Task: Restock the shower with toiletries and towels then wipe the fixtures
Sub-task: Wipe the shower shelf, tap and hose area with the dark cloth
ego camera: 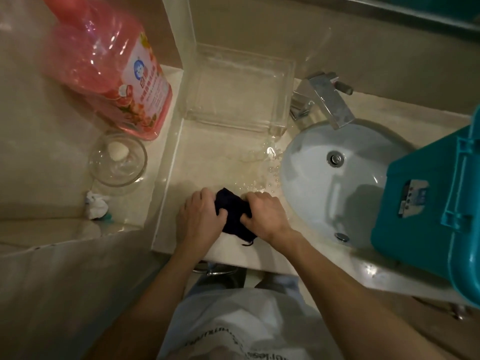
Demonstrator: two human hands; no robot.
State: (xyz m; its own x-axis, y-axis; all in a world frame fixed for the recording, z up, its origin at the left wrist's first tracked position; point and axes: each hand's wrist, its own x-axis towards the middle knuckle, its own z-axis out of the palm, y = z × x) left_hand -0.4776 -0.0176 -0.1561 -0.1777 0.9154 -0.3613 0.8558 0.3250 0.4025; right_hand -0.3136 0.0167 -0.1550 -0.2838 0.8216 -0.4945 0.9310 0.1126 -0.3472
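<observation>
Gripping one dark cloth (233,216) from both sides, the left hand (198,216) and right hand (265,216) hold it on the wet counter (207,157) beside one basin (311,178). Also present: one pink bottle (117,68), one glass bowl (135,172), one clear tray (233,87).

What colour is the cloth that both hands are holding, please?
Dark navy, nearly black cloth, seen in the head view.

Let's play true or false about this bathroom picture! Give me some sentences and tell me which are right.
The left hand and the right hand both hold the dark navy cloth. True.
The big pink plastic bottle stands right of the white oval sink. False: it stands to its left.
The teal plastic box sits at the sink's right side. True.
The cloth lies inside the sink. False: it is on the wet counter beside it.
</observation>
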